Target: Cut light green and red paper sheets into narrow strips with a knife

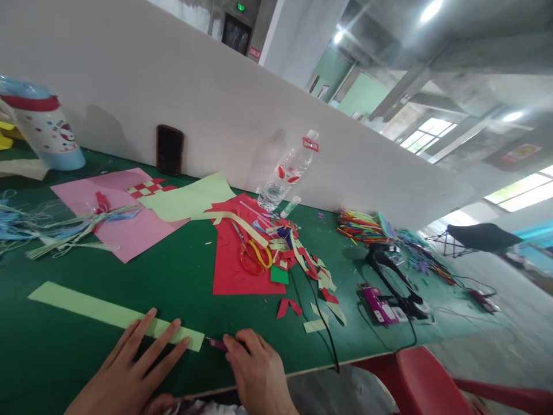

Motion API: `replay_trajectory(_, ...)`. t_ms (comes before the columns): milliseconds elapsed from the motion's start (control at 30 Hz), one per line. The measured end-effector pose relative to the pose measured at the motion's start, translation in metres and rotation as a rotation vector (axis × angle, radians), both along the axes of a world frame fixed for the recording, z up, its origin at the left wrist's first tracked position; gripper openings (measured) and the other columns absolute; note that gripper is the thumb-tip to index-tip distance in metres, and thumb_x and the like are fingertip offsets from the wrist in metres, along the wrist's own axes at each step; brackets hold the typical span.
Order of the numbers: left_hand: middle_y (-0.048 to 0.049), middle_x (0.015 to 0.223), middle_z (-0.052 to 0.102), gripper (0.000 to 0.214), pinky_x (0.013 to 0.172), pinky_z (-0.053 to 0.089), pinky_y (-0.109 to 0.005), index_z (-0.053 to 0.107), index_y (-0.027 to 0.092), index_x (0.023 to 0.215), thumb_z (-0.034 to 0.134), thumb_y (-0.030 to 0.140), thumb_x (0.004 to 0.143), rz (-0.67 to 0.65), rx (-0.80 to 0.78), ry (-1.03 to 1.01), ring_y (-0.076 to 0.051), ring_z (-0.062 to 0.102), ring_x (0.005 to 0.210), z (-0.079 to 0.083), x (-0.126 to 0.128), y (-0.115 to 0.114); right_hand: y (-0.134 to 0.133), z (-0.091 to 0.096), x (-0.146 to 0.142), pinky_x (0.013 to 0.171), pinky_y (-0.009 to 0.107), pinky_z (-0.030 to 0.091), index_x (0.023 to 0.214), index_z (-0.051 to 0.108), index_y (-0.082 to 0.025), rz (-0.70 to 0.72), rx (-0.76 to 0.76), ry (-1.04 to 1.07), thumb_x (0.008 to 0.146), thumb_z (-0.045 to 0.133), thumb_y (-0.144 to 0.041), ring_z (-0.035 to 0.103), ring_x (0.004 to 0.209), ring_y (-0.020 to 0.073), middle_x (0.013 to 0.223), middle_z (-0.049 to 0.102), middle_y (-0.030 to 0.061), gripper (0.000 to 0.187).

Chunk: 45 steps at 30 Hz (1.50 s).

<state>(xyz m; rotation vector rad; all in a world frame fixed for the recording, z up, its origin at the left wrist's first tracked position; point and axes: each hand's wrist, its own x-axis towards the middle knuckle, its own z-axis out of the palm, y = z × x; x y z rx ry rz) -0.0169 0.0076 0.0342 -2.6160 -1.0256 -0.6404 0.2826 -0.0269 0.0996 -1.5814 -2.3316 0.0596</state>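
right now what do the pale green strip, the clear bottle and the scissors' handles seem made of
Pale green strip: likely matte paper, thin with straight edges.
Clear bottle: probably glossy plastic, transparent with bright highlights.
Scissors' handles: perhaps smooth plastic, judging by their solid red and yellow.

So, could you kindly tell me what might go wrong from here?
The purple tool, apparently a craft knife, in the right hand could slip and nick the left hand, whose fingertips press the pale green paper strip close by. The black cable, reaching the near edge of the table, might catch on the right hand.
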Motion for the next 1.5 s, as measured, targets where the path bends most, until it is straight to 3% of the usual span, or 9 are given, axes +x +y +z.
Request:
replay_trajectory(267, -0.0011, 0.164, 0.059, 0.080, 0.140, 0.001, -0.059, 0.061, 0.038, 0.153, 0.083, 0.061, 0.079, -0.022, -0.003, 0.020, -0.048, 0.010, 0.170, 0.001, 0.000, 0.001, 0.008, -0.008, -0.001, 0.071, 0.034, 0.049, 0.122, 0.075, -0.033, -0.049, 0.069, -0.035, 0.097, 0.073, -0.018, 0.069, 0.081, 0.0235, 0.095, 0.075, 0.0024, 0.029)
replay_trajectory(700, -0.0003, 0.166, 0.057, 0.073, 0.140, 0.001, -0.056, 0.064, 0.037, 0.150, 0.078, 0.064, 0.083, -0.035, 0.000, -0.005, -0.046, 0.007, 0.171, 0.009, 0.003, 0.004, 0.019, -0.005, -0.002, 0.070, 0.036, 0.040, 0.119, 0.076, -0.033, -0.015, 0.095, 0.029, 0.100, 0.072, -0.019, 0.065, 0.080, 0.0221, 0.093, 0.074, 0.0012, 0.024)
replay_trajectory(967, 0.0026, 0.167, 0.056, 0.074, 0.140, 0.000, -0.053, 0.064, 0.040, 0.149, 0.076, 0.070, 0.083, -0.013, -0.035, -0.034, -0.043, 0.007, 0.171, 0.011, 0.004, 0.002, 0.023, -0.004, 0.002, 0.071, 0.033, 0.040, 0.116, 0.077, -0.032, -0.013, 0.095, 0.036, 0.102, 0.070, -0.019, 0.064, 0.082, 0.0201, 0.093, 0.074, 0.0009, 0.021)
replay_trajectory(1367, -0.0004, 0.169, 0.053, 0.079, 0.139, -0.001, -0.058, 0.062, 0.038, 0.152, 0.083, 0.058, 0.078, -0.022, -0.034, 0.018, -0.048, 0.005, 0.170, 0.008, 0.002, 0.002, 0.036, -0.005, 0.000, 0.071, 0.034, 0.039, 0.117, 0.077, -0.032, 0.046, 0.100, 0.028, 0.102, 0.070, -0.019, 0.064, 0.082, 0.0203, 0.093, 0.074, 0.0010, 0.021)
replay_trajectory(1500, -0.0002, 0.170, 0.051, 0.081, 0.138, -0.001, -0.058, 0.060, 0.039, 0.153, 0.082, 0.062, 0.079, -0.026, -0.031, 0.023, -0.048, 0.005, 0.170, 0.008, 0.002, 0.002, 0.040, -0.005, -0.002, 0.071, 0.034, 0.038, 0.118, 0.076, -0.033, 0.076, 0.107, 0.030, 0.101, 0.072, -0.019, 0.063, 0.083, 0.0206, 0.094, 0.074, 0.0007, 0.022)
